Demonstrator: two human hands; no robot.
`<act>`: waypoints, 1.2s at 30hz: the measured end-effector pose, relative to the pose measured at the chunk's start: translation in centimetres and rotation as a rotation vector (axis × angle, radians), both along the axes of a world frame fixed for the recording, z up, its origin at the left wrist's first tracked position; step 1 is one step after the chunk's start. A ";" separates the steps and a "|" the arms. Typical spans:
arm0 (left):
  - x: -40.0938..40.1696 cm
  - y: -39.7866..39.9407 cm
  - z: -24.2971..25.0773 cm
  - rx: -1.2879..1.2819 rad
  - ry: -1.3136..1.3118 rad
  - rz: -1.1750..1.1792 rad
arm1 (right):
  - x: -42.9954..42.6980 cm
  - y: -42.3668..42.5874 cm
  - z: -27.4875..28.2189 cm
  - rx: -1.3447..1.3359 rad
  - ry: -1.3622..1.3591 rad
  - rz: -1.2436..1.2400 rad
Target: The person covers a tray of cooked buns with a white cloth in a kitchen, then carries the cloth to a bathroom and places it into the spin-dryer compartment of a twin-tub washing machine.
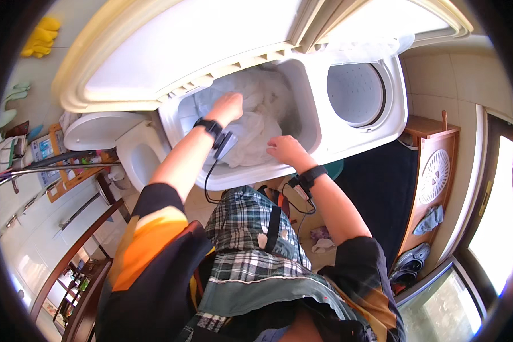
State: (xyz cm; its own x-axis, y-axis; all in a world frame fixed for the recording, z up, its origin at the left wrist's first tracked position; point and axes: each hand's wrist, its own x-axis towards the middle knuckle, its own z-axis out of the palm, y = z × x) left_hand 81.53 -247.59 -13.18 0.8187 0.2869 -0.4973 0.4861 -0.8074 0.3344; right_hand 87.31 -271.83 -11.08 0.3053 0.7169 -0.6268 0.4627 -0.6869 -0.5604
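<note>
Before me stands a white twin-tub washing machine (pixel 346 139) with its lids raised. White wet fabric (pixel 256 134) lies bunched in the water of its wash tub (pixel 308 107). My left hand (pixel 228 107), fingers curled, is over the left part of the tub; whether it grips any fabric is hidden. At the tub's front side my right hand (pixel 288 150) has its fingers loosely bent beside the fabric's edge, with no clear hold on it. Both wrists wear black straps with small cabled devices.
The round spin tub (pixel 355 94) is at the right, with a wooden cabinet (pixel 436 166) beyond it. The raised wash lid (pixel 184 47) leans behind the tub. A white toilet (pixel 139 154) adjoins the machine's left side. Yellow rubber gloves (pixel 42 37) hang on the wall.
</note>
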 end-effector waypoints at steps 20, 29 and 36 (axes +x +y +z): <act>-0.5 1.1 -11.8 -0.174 0.279 0.000 | 2.0 0.2 3.4 0.150 0.164 -0.303; -6.6 -4.3 -1.3 -1.156 -0.293 1.035 | 2.5 1.6 4.6 0.241 0.171 -0.279; -7.7 -5.9 12.5 -1.409 -0.534 1.064 | 1.0 5.4 1.6 -0.097 0.373 -0.544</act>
